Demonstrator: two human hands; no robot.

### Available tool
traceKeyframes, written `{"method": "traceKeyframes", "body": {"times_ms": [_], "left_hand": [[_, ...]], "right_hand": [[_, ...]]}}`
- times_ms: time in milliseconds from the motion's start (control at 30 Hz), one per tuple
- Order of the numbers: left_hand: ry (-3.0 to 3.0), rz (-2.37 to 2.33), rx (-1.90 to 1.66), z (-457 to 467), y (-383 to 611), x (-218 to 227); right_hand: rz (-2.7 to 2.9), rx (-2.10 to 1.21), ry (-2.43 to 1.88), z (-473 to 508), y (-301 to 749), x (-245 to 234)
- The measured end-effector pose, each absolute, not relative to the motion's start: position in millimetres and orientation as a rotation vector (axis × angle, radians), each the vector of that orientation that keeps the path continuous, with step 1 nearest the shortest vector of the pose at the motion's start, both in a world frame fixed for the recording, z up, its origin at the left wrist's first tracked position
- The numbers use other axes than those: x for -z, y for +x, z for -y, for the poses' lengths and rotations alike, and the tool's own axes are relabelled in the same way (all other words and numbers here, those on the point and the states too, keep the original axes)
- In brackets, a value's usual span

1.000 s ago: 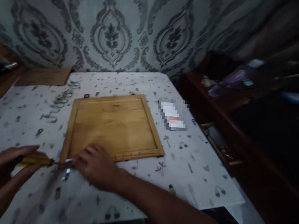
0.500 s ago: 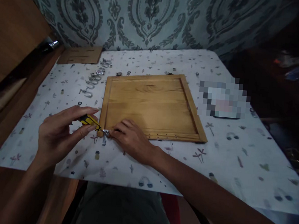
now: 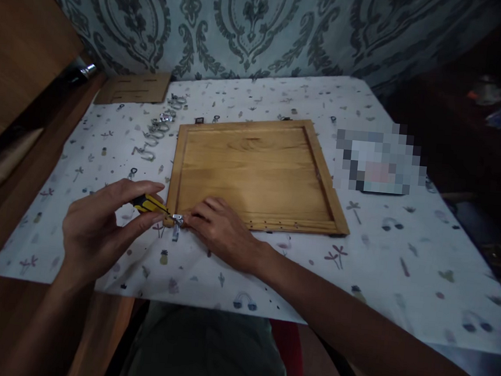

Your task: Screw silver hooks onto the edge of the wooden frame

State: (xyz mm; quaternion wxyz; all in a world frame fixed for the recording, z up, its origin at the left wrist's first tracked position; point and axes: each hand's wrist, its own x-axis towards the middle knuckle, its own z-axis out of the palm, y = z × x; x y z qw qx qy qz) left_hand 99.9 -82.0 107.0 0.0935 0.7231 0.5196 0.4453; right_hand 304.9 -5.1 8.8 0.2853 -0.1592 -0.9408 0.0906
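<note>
Yellow-and-black screwdriver [image 3: 149,204], left of frame centre, is pinched between thumb and fingers of the left hand [image 3: 98,224], tip aimed at the metal fitting [image 3: 178,219] by the lower-left corner of the wooden panel [image 3: 247,170], mid-frame. Right hand [image 3: 226,233] is curled at the panel's near edge, its grip on the fitting unclear; fingers could be nicked if the tip, held slanted, slipped. No brand, label or writing can be read.

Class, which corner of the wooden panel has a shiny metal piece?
The near left corner: the metal piece sits there, between the screwdriver and the right hand. No shiny metal shows at the other three.
</note>
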Motion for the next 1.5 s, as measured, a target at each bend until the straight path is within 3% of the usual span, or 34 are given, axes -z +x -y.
{"method": "traceKeyframes", "body": {"times_ms": [667,900,1100,1500], "left_hand": [[2.159,-1.445,-1.223,82.1,94.8,-121.1],[2.038,-1.513,-1.372,86.9,97.0,-112.8],[1.897,-1.666,-1.699,95.0,103.3,-111.6],[2.009,-1.754,-1.562,92.2,106.5,-102.5]], "right_hand": [[2.450,-0.201,-0.416,3.9,302.3,-4.6],[2.447,-0.190,-0.410,3.8,302.8,-2.5],[2.458,-0.215,-0.418,4.3,302.8,-3.9],[2.476,-0.177,-0.425,3.2,301.9,-4.4]]}}
